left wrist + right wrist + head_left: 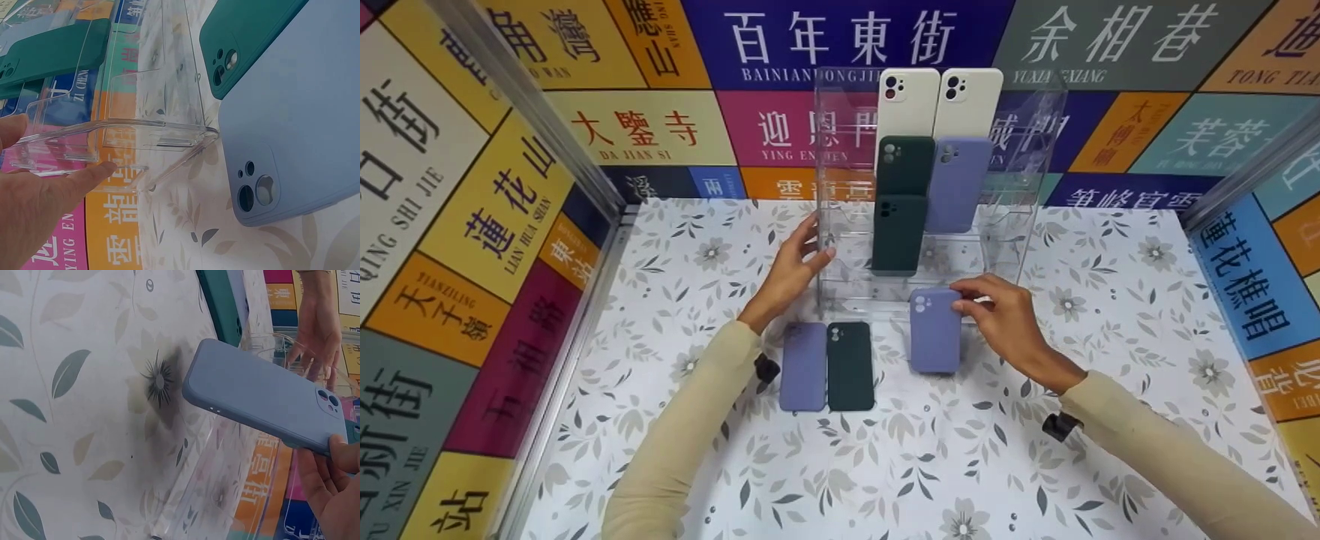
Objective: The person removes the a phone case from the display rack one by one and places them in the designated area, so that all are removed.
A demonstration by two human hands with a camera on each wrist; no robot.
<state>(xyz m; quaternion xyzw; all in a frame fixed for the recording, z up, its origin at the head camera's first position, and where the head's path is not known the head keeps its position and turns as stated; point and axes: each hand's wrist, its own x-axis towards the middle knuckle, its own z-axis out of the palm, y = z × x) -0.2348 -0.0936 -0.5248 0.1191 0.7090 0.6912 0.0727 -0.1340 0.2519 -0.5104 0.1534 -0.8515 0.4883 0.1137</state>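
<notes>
Far left, a wall of colourful street-name signs [457,225], and here is the left hand [791,266], fingers nearly straight and thumb well apart, at the left edge of a clear, tiered acrylic stand [847,289]; how firmly it touches, I cannot tell. Just in front, flat on the white leaf-and-flower tabletop [750,480], lies a lavender phone case [804,375], and right beside it a dark green phone case [851,375].

Up on the stand, left column: a white phone case [906,124] on top, an upper green case [906,172] below, a lower green case [898,244] under that. Right column: a second white case [969,120], then a racked lavender case [958,195] beneath.

And in front of the stand, raised off the tabletop, the held lavender case [935,337]! The right hand [1012,319] pinches its upper right corner, thumb and fingers closed on the edge.
</notes>
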